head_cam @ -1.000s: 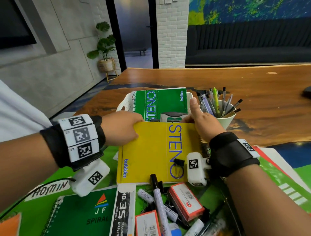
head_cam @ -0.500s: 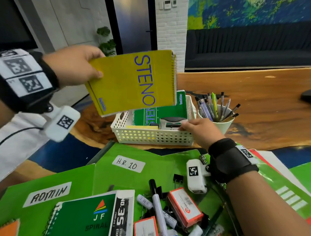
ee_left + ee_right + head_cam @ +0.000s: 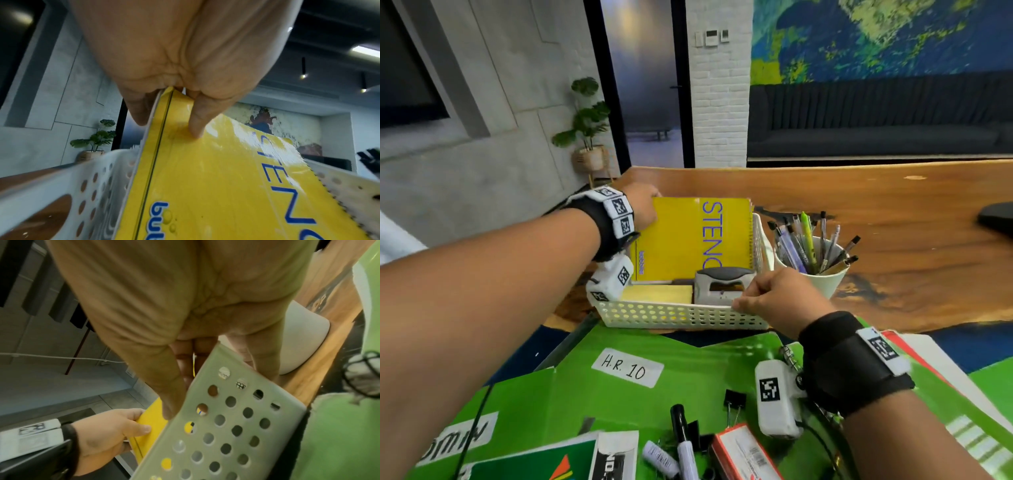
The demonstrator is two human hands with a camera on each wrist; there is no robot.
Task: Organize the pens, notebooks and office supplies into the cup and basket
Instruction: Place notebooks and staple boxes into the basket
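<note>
Notebook (image 3: 681, 240) insertion is proceeding: we are pinching its edge with our left hand (image 3: 643, 205) to stand it inside the basket (image 3: 674, 317), while our right hand (image 3: 774, 294) is gripping the rim, apparently steadying it.

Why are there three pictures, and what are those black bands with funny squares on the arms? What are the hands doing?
A person wears three cameras: one on the head, one on each wrist band. The big picture is from the head; the two close-ups look along each hand. The left hand grips a yellow notebook and stands it in the white basket. The right hand holds the basket's front rim. Beside it, a white cup holds pens. Green folders, markers and small boxes lie on the wooden table.
</note>
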